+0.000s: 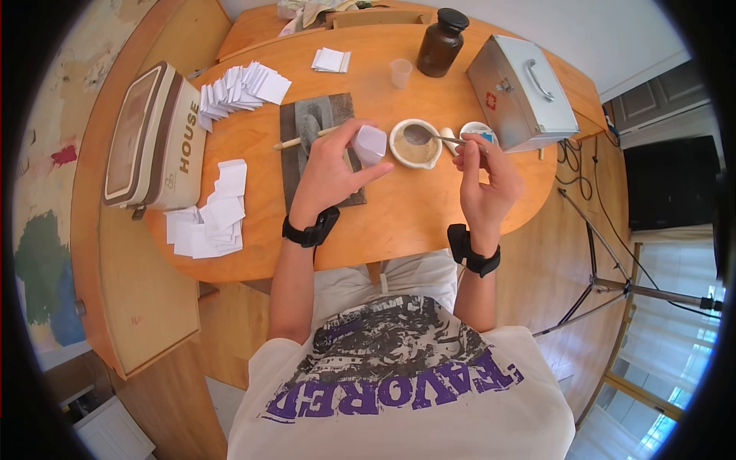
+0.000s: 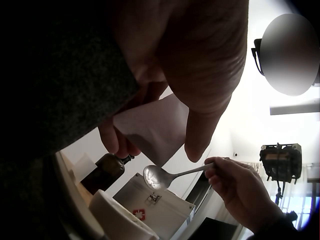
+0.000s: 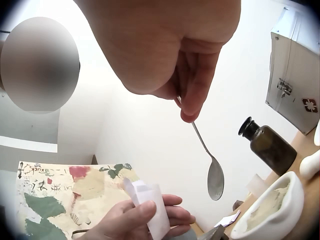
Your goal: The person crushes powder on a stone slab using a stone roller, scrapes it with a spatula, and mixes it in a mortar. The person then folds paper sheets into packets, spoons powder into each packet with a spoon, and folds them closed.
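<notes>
My left hand (image 1: 328, 170) holds a small white paper packet (image 1: 370, 146) between thumb and fingers. A metal spoon (image 3: 215, 180) is pinched by its handle in my right hand (image 1: 494, 184). In the head view the spoon's bowl overlaps a white mortar (image 1: 415, 164) with tan powder (image 1: 418, 153) in it. From the right wrist view, the bowl hangs up and apart from the mortar's rim. The left wrist view has the spoon's bowl just beyond the packet's lower corner. A white pestle (image 1: 450, 141) lies right of the mortar.
White packets (image 1: 218, 222) lie in piles at left, beside a cream box (image 1: 157, 138). A dark board (image 1: 290, 172) bears a wooden-handled tool (image 1: 290, 143). Behind stand a plastic cup (image 1: 400, 73) and brown bottle (image 1: 441, 47); a metal case (image 1: 521, 96) and small dish (image 1: 477, 127) are right.
</notes>
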